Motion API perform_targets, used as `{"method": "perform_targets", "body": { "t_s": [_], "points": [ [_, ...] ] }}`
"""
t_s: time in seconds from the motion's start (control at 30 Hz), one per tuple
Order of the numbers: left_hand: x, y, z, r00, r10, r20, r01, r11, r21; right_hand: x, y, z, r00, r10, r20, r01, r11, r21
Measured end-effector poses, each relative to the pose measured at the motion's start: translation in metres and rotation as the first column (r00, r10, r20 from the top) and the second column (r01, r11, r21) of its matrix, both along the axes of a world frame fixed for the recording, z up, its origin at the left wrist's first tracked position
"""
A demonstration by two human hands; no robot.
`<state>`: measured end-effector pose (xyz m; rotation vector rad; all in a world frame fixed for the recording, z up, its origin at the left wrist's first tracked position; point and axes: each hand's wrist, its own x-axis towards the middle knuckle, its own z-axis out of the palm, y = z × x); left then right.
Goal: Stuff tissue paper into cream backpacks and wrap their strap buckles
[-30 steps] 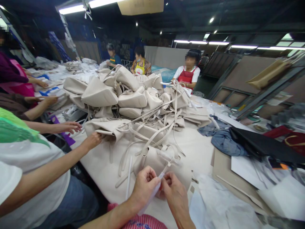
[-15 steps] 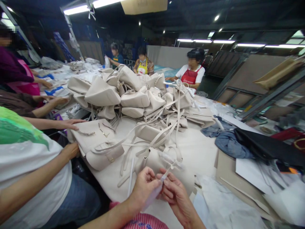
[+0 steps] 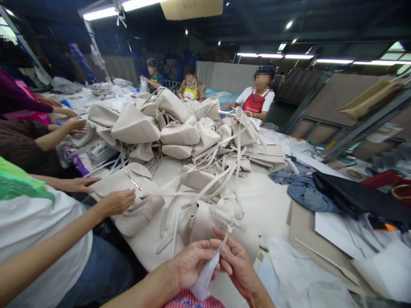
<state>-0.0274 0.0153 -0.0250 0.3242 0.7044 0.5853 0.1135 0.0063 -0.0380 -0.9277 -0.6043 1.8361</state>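
Observation:
At the bottom middle my left hand point(image 3: 192, 263) is closed around a strip of thin clear plastic wrap point(image 3: 205, 276) that hangs down from it. My right hand point(image 3: 236, 265) pinches the upper end of the same wrap, which runs up to a beige strap point(image 3: 226, 233) of the cream handbag point(image 3: 201, 222) lying just beyond my hands. The two hands touch each other over the table's near edge.
A tall heap of cream handbags point(image 3: 180, 128) and loose straps fills the table's middle. A co-worker's hands point(image 3: 117, 201) at left hold another bag point(image 3: 131, 188). Dark cloth point(image 3: 305, 192), cardboard point(image 3: 308, 231) and white sheets point(image 3: 305, 278) lie at right. Other people sit around the far side.
My hands have dropped slightly and the plastic wrap now hangs lower from my left hand. The co-worker at left pulled a bag closer and laid a hand on it.

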Motion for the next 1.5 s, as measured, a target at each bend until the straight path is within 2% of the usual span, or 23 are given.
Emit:
{"method": "perform_targets", "body": {
  "t_s": [0.03, 0.13, 0.23, 0.3, 0.37, 0.4, 0.43, 0.47, 0.53, 0.57, 0.63, 0.7, 0.77, 0.8, 0.87, 0.9, 1.0, 1.1, 1.2, 1.3, 1.37, 1.4, 1.5],
  "points": [
    [0.000, -0.001, -0.001, 1.000, -0.003, 0.006, 0.003, 1.000, 0.009, 0.000, -0.001, -0.001, 1.000, 0.002, 0.009, -0.002, 1.000, 0.007],
    [0.001, -0.001, -0.007, 0.992, 0.102, -0.080, -0.094, 0.990, 0.104, 0.005, -0.005, 0.001, 0.989, 0.021, 0.149, -0.027, 0.999, 0.042],
    [-0.003, 0.002, -0.011, 0.957, 0.108, -0.269, -0.033, 0.962, 0.269, 0.021, -0.009, 0.016, 0.896, 0.078, 0.437, -0.131, 0.987, 0.091],
    [-0.009, 0.004, -0.013, 0.929, 0.094, -0.358, 0.029, 0.945, 0.325, 0.036, -0.010, 0.033, 0.709, -0.034, 0.704, -0.087, 0.987, 0.135],
    [-0.017, 0.004, -0.016, 0.913, 0.090, -0.398, 0.066, 0.930, 0.360, 0.047, -0.004, 0.054, 0.409, -0.236, 0.881, 0.017, 0.968, 0.251],
    [-0.021, 0.003, -0.019, 0.907, 0.085, -0.412, 0.084, 0.923, 0.376, 0.049, 0.001, 0.065, 0.279, -0.332, 0.901, 0.032, 0.941, 0.337],
    [-0.024, 0.001, -0.022, 0.897, 0.085, -0.433, 0.103, 0.914, 0.393, 0.048, 0.008, 0.074, 0.199, -0.409, 0.891, -0.004, 0.908, 0.418],
    [-0.028, -0.001, -0.027, 0.884, 0.089, -0.460, 0.124, 0.903, 0.411, 0.044, 0.017, 0.082, 0.172, -0.459, 0.872, -0.078, 0.876, 0.477],
    [-0.035, -0.004, -0.036, 0.849, 0.110, -0.518, 0.155, 0.884, 0.442, 0.032, 0.039, 0.092, 0.222, -0.477, 0.850, -0.254, 0.814, 0.523],
    [-0.038, -0.005, -0.040, 0.833, 0.124, -0.539, 0.165, 0.875, 0.455, 0.025, 0.050, 0.094, 0.266, -0.432, 0.862, -0.315, 0.806, 0.501],
    [-0.043, -0.005, -0.046, 0.823, 0.158, -0.546, 0.154, 0.863, 0.481, 0.012, 0.068, 0.096, 0.380, -0.226, 0.897, -0.394, 0.838, 0.378],
    [-0.048, -0.003, -0.048, 0.835, 0.200, -0.512, 0.103, 0.858, 0.503, 0.004, 0.080, 0.099, 0.525, 0.051, 0.850, -0.422, 0.882, 0.208],
    [-0.054, -0.001, -0.046, 0.847, 0.243, -0.473, 0.035, 0.862, 0.505, 0.000, 0.083, 0.105, 0.706, 0.224, 0.672, -0.367, 0.927, 0.077],
    [-0.058, 0.000, -0.044, 0.846, 0.271, -0.459, -0.012, 0.870, 0.493, 0.000, 0.082, 0.110, 0.802, 0.231, 0.550, -0.297, 0.954, 0.031],
    [-0.067, 0.004, -0.037, 0.833, 0.362, -0.418, -0.139, 0.869, 0.476, 0.000, 0.078, 0.121, 0.952, 0.111, 0.285, -0.104, 0.994, -0.038],
    [-0.072, 0.007, -0.032, 0.814, 0.430, -0.390, -0.218, 0.849, 0.481, 0.001, 0.074, 0.127, 0.987, 0.011, 0.163, -0.001, 0.998, -0.064],
    [-0.085, 0.020, -0.009, 0.718, 0.632, -0.292, -0.389, 0.712, 0.584, 0.002, 0.062, 0.147, 0.966, -0.239, -0.096, 0.234, 0.970, -0.059],
    [-0.092, 0.037, 0.019, 0.611, 0.757, -0.231, -0.412, 0.553, 0.724, -0.002, 0.049, 0.163, 0.944, -0.273, -0.187, 0.289, 0.955, 0.064],
    [-0.092, 0.046, 0.044, 0.539, 0.808, -0.238, -0.323, 0.459, 0.827, -0.010, 0.038, 0.168, 0.949, -0.237, -0.205, 0.270, 0.951, 0.148],
    [-0.086, 0.039, 0.054, 0.430, 0.847, -0.311, -0.121, 0.395, 0.911, -0.020, 0.030, 0.155, 0.944, -0.232, -0.234, 0.271, 0.950, 0.154],
    [-0.077, 0.030, 0.052, 0.388, 0.850, -0.358, 0.030, 0.376, 0.926, -0.025, 0.028, 0.138, 0.926, -0.279, -0.255, 0.317, 0.940, 0.123],
    [-0.072, 0.025, 0.048, 0.411, 0.821, -0.397, 0.097, 0.393, 0.914, -0.026, 0.027, 0.129, 0.910, -0.320, -0.265, 0.356, 0.929, 0.099],
    [-0.054, 0.017, 0.026, 0.553, 0.614, -0.563, 0.260, 0.514, 0.817, -0.027, 0.023, 0.105, 0.855, -0.435, -0.283, 0.465, 0.884, 0.046]
  ]
}}
